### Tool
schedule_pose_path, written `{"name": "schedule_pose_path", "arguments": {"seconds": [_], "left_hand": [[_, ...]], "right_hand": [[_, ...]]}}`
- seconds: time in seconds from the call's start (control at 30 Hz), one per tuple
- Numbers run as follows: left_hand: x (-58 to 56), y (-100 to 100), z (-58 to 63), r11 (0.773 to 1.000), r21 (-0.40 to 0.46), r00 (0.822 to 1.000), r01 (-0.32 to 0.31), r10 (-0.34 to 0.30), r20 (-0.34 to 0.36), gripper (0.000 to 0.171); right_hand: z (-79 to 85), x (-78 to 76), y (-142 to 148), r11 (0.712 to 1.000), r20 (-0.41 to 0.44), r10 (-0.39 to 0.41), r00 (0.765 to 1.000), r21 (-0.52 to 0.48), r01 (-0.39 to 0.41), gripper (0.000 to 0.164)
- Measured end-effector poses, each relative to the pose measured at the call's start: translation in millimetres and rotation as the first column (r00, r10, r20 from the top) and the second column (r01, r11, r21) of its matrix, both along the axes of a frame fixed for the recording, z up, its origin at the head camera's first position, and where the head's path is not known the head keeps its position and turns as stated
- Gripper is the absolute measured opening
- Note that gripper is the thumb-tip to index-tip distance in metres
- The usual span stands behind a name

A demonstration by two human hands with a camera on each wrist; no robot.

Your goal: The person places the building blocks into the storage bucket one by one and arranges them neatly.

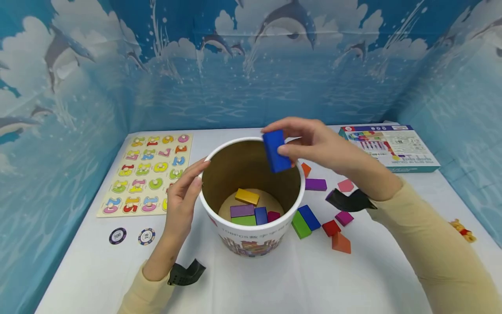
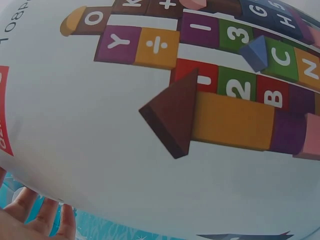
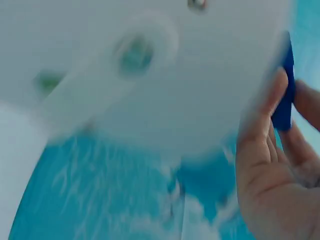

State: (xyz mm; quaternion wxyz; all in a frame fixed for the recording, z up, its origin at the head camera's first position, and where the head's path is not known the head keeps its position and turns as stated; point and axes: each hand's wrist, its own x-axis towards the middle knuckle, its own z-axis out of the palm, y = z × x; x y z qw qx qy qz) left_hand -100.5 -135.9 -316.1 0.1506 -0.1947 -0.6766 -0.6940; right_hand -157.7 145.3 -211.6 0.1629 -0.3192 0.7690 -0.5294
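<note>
In the head view, a white bucket (image 1: 251, 233) with a printed wall stands upright on the table. My right hand (image 1: 313, 141) pinches a blue rectangular block (image 1: 276, 150) between thumb and fingers, above the right side of the bucket's opening. The right wrist view also shows that blue block (image 3: 284, 95) in the fingers. With fingers extended, my left hand (image 1: 184, 198) touches the bucket's left rim from outside. Inside the bucket lie a yellow block (image 1: 247, 196), a purple block (image 1: 242, 211), a green block (image 1: 243, 220), a blue block (image 1: 260, 216) and a magenta block (image 1: 273, 216).
Right of the bucket lie several loose blocks, among them a green block (image 1: 301, 225), a purple block (image 1: 315, 185) and an orange block (image 1: 341, 243). A number puzzle board (image 1: 147, 174) and two round chips (image 1: 146, 236) are at left. A flat box (image 1: 392, 148) sits back right.
</note>
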Motion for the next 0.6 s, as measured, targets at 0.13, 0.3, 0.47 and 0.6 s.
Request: {"name": "schedule_pose_path", "arguments": {"seconds": [0.13, 0.3, 0.47, 0.6], "left_hand": [[1.5, 1.6, -2.2, 1.000, -0.001, 1.000, 0.004, -0.004, 0.014, 0.034], [2.4, 2.9, -2.1, 1.000, -0.011, 1.000, -0.001, 0.001, 0.013, 0.034], [2.0, 1.8, -0.3, 0.999, -0.028, 1.000, -0.028, 0.027, -0.002, 0.034], [2.0, 1.3, 0.0, 0.999, -0.025, 0.999, -0.032, 0.032, -0.006, 0.034]], "right_hand": [[-5.6, -5.7, -40.6, 0.956, 0.033, 0.251, 0.967, 0.148, -0.253, 0.038], [-17.7, -6.9, -61.5, 0.831, 0.123, 0.440, 0.890, 0.319, -0.455, 0.034], [-20.6, -3.2, -66.6, 0.669, 0.197, 0.508, 0.839, 0.523, -0.528, 0.035], [-23.0, 0.3, -67.7, 0.632, 0.044, 0.548, 0.835, 0.632, -0.448, 0.033]]}}
